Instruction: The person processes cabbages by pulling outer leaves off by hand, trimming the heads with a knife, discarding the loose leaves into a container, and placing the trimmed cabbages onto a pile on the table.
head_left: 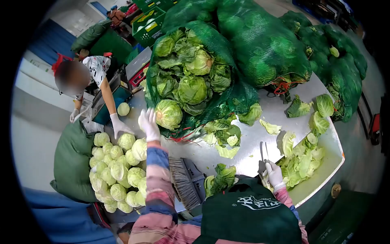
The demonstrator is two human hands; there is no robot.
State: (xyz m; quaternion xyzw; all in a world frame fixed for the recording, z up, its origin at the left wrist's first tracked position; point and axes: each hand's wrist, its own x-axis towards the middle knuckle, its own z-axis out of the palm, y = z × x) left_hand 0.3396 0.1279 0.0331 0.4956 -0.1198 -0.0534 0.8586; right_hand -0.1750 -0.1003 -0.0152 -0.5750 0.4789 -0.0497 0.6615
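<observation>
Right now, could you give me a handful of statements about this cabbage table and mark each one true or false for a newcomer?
1. The person's right hand grips a thin-bladed tool. True.
2. The person's left hand is bare. False: it wears a white glove.
3. Leafy cabbages show in the mouth of a green net bag. True.
4. The brush lies on top of the green net bag. False: it is by the person's left sleeve, nearer the person than the bag.
5. A co-worker's gloved hand is by the pile of pale cabbages. True.
6. The loose leaves on the right are red. False: they are pale green.
</observation>
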